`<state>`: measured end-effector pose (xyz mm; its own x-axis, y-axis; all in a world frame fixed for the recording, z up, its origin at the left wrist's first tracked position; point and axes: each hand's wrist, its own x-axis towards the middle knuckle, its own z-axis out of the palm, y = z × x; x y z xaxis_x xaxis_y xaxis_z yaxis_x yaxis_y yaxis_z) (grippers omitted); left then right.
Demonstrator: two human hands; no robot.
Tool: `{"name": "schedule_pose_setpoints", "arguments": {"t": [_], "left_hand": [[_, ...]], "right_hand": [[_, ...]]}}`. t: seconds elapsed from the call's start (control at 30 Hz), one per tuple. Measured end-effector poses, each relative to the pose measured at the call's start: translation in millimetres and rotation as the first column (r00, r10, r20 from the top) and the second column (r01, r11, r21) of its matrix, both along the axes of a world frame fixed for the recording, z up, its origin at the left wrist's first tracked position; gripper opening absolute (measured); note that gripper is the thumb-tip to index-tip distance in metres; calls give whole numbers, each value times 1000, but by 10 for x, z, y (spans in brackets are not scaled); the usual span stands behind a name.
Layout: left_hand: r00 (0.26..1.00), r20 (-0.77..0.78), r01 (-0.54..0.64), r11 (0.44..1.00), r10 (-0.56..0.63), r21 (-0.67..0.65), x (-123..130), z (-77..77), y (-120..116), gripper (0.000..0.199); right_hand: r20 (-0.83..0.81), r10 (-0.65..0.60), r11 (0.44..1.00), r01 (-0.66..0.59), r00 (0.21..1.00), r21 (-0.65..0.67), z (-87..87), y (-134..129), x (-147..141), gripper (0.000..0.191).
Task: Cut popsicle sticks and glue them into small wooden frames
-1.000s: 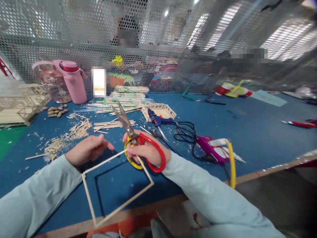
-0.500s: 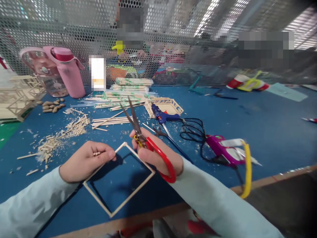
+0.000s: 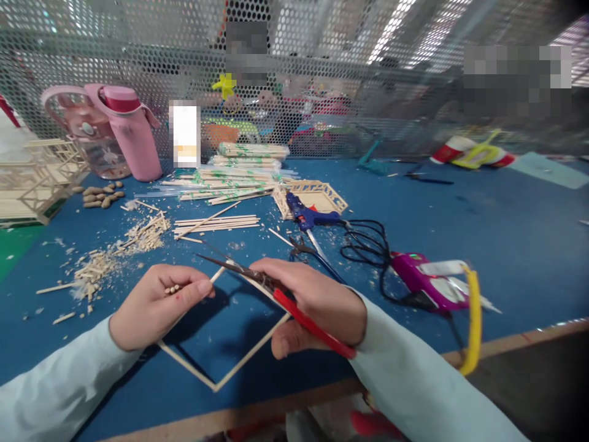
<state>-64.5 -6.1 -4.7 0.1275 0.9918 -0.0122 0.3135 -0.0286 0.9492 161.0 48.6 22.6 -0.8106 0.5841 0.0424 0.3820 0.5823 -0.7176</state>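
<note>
The left hand (image 3: pixel 161 307) pinches the wooden frame (image 3: pixel 252 356) in a closed grip, with small sticks (image 3: pixel 172 289) tucked in its fingers. The right hand's grip curls partly open around scissors (image 3: pixel 248 272), blades over the frame's top corner.

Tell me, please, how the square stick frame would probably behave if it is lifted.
The stick frame is probably very light, being only thin sticks around an open middle. Its straight sides look fairly stiff, but the slim corner joints may break if it is twisted.
</note>
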Motion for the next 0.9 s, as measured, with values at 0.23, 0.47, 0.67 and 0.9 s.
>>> {"name": "schedule_pose_setpoints", "arguments": {"t": [0.23,0.47,0.67,0.9], "left_hand": [[1000,-26,15,1000,-14,18,-4,-17,-14,27],[1000,-17,8,1000,-8,8,-13,-18,-9,27],[1000,3,-16,1000,16,-11,10,-1,-20,26],[1000,-4,-24,999,23,-48,22,0,-4,27]], "right_hand": [[-8,-65,988,66,998,141,22,-43,-43,69],[-45,-75,988,80,996,131,-4,-39,-53,64],[-71,-60,992,68,996,103,-11,-50,-41,61],[-21,-93,993,94,995,70,-3,-48,-6,56]]}}
